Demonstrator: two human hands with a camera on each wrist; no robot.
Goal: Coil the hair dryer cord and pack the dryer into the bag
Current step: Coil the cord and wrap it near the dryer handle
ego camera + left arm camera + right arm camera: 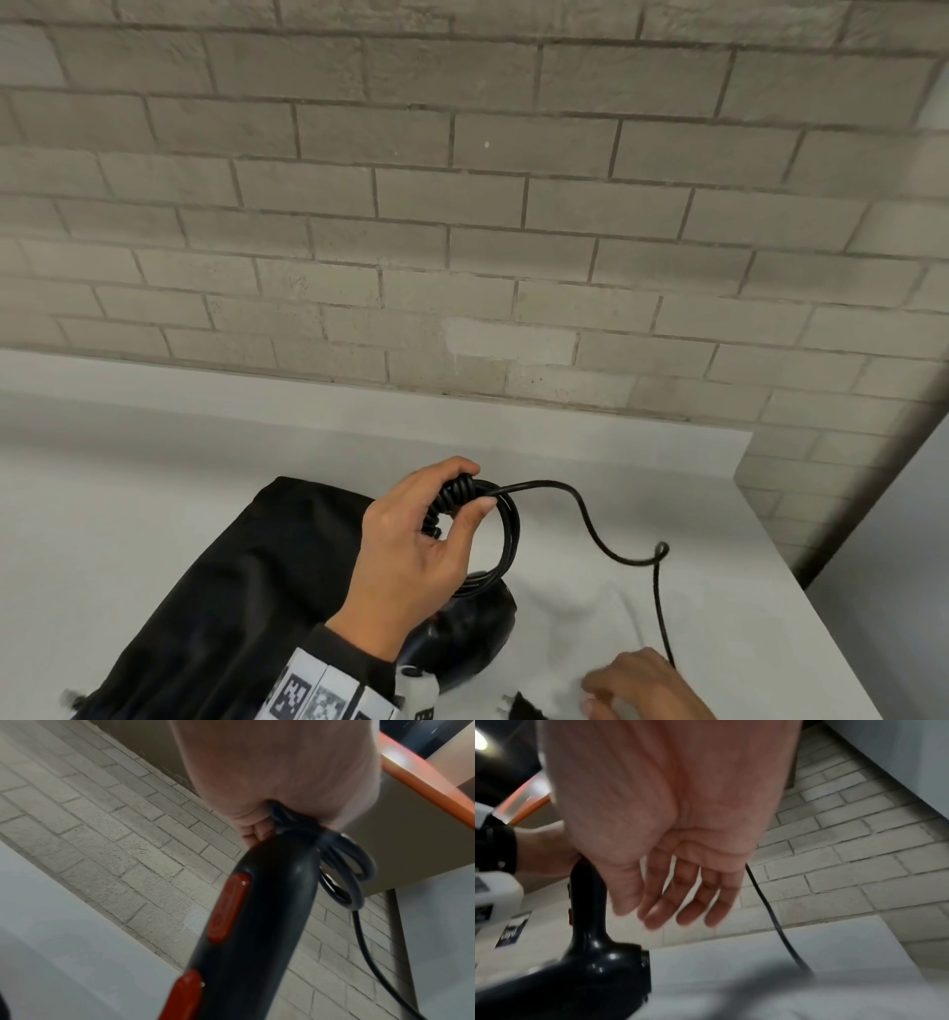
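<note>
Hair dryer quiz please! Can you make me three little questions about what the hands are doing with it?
1. True or false: the left hand grips the coiled loops of the cord.
2. What is the right hand holding? A) the plug B) nothing C) the bag
3. What black thing lies on the table left of the hair dryer?

Key: 1 true. 2 B, its fingers hang straight and loose. 3 the bag.

One hair dryer [464,637], one bag [246,575].
</note>
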